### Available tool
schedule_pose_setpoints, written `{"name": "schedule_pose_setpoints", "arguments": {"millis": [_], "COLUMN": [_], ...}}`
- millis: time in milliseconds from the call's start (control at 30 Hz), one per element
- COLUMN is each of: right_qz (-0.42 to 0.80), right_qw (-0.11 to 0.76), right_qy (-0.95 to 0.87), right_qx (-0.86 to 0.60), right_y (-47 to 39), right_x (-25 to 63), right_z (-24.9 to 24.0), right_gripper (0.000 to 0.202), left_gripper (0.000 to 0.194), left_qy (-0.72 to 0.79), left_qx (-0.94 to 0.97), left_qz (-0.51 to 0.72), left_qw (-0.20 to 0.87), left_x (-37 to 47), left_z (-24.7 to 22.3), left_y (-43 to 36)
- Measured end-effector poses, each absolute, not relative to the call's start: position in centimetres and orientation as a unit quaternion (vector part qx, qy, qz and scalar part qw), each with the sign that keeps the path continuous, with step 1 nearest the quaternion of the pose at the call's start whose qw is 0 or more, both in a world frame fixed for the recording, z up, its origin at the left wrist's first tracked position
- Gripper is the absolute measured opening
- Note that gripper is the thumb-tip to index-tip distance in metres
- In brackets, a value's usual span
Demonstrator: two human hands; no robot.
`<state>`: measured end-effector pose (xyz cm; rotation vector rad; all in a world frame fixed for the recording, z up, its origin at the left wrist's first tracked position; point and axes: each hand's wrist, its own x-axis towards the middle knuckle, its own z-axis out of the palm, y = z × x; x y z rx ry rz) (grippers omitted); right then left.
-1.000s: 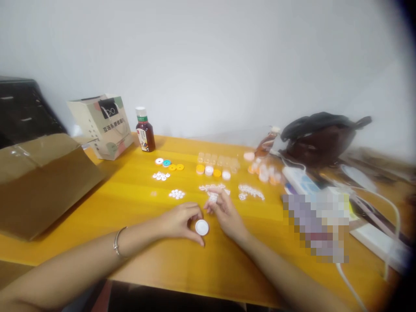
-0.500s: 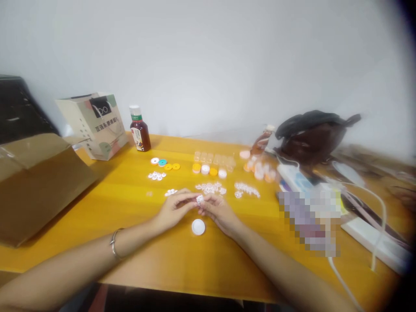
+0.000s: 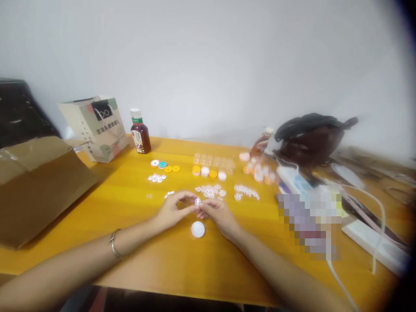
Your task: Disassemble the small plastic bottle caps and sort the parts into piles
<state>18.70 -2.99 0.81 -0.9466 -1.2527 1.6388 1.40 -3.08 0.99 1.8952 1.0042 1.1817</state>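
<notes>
A small white plastic piece with holes in it (image 3: 198,202) is pinched between the fingertips of my left hand (image 3: 173,211) and my right hand (image 3: 218,215). It looks like one of the small white wheel-shaped pieces (image 3: 210,190) that lie loose just beyond my hands. More such pieces (image 3: 246,191) lie in rows to the right. Below my fingers a round white cap (image 3: 198,229) rests on the table. Several small white parts (image 3: 169,195) lie partly hidden behind my left hand, and a further cluster of white parts (image 3: 157,178) sits farther back.
Coloured discs (image 3: 162,164), round orange and white caps (image 3: 213,174) and clear cups (image 3: 213,160) stand in rows behind. A brown bottle (image 3: 141,136) and a paper bag (image 3: 97,130) are back left, a cardboard box (image 3: 39,186) left. A power strip (image 3: 373,242) and cables lie right.
The white piece has turned between my fingertips and now shows a rounder face. My left fingers have curled a little more. The view has shifted slightly.
</notes>
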Motion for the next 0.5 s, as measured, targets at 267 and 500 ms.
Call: {"name": "schedule_pose_setpoints", "arguments": {"millis": [267,500], "right_qz": [0.621,0.614], "right_qw": [0.42,0.426], "right_qy": [-0.531,-0.536], "right_qx": [-0.396,-0.391], "right_y": [-2.93,-3.29], "right_x": [18.73,18.72], "right_z": [0.95,1.19], "right_gripper": [0.02,0.022], "left_gripper": [0.019,0.018], "left_qy": [0.393,0.369], "left_qx": [0.717,0.79], "left_qz": [0.446,0.42], "left_qw": [0.364,0.251], "left_x": [1.35,0.77], "left_z": [0.56,0.76], "left_y": [-2.97,-3.13]}}
